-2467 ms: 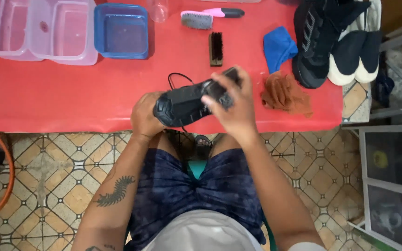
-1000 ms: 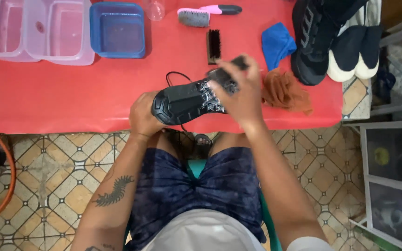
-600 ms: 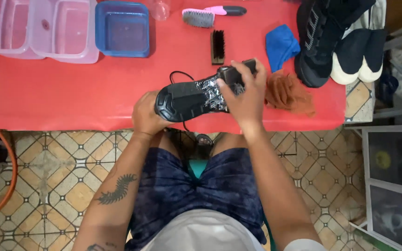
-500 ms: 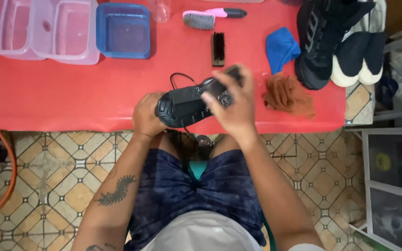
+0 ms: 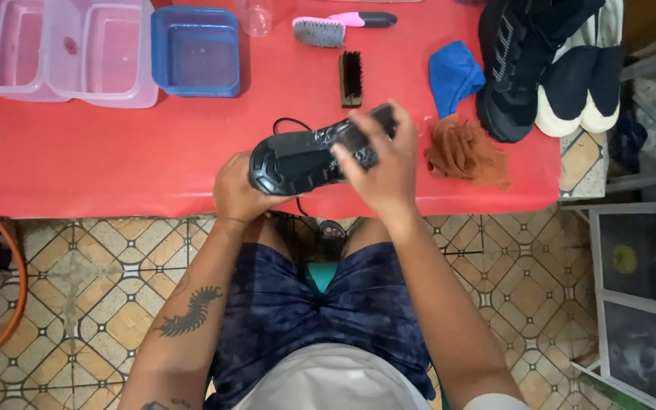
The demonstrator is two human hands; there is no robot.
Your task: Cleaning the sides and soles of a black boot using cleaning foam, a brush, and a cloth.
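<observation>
Center of the frame, right at the near edge of the red table [image 5: 77, 163], there's a black shoe [image 5: 298, 156] lying sole-up with its toe toward the left. The left hand [image 5: 238, 190] wraps around the toe end from below, fingers closed tight on it. The right hand [image 5: 389, 163] sits on top of the heel half, fingers curled down over the sole; it could be pinching something small there, but honestly I can't tell.

My take on doing this bit well: keep that left hand clamped so the shoe doesn't twist, and work in short strokes along the tread grooves rather than across them. Bracing the shoe against the table edge looks like it helps too.

Plenty within reach: a small wooden brush [image 5: 351, 77] just above the shoe, a pink-handled brush [image 5: 335, 29] at the top, a blue cloth [image 5: 452, 76] and a brown rag [image 5: 465, 152] to the right, and a blue tub [image 5: 195, 52] upper left. The other black shoe [image 5: 521, 64] stands upper right. Watch the dangling lace [image 5: 286, 125] so it doesn't snag.
</observation>
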